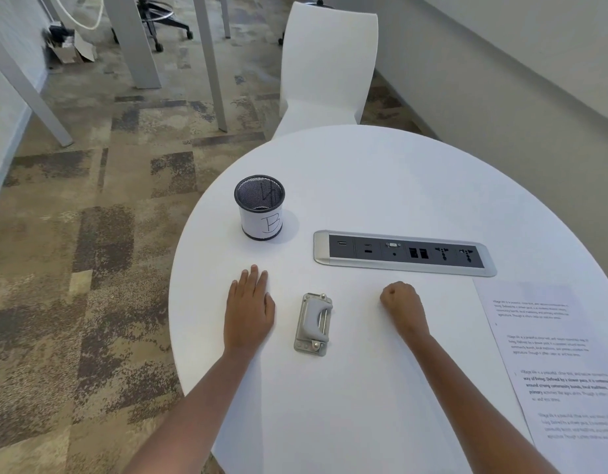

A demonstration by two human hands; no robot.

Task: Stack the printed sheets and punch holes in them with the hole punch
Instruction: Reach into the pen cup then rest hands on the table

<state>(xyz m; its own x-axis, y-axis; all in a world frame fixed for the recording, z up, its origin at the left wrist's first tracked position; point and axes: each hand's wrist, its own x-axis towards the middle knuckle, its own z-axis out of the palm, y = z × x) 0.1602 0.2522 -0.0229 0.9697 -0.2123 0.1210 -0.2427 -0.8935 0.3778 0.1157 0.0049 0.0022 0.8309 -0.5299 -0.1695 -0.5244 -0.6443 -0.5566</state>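
Hole punch (313, 323): grey metal, lying flat on round white table (381, 186), between the two hands, touching neither; left hand (249, 309) palm-down beside it, fingers straight and pressed together; right hand (403, 307) knuckles-down, fingers curled into a fist, apparently holding nothing; printed sheets (555, 364) at right table edge, overlapping, well apart from punch; mesh pen cup (260, 206) and socket strip (403, 253) further back.

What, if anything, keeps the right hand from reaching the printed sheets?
Probably nothing, so yes. The right hand, fisted and holding nothing, rests near the printed sheets, with only bare table between them.
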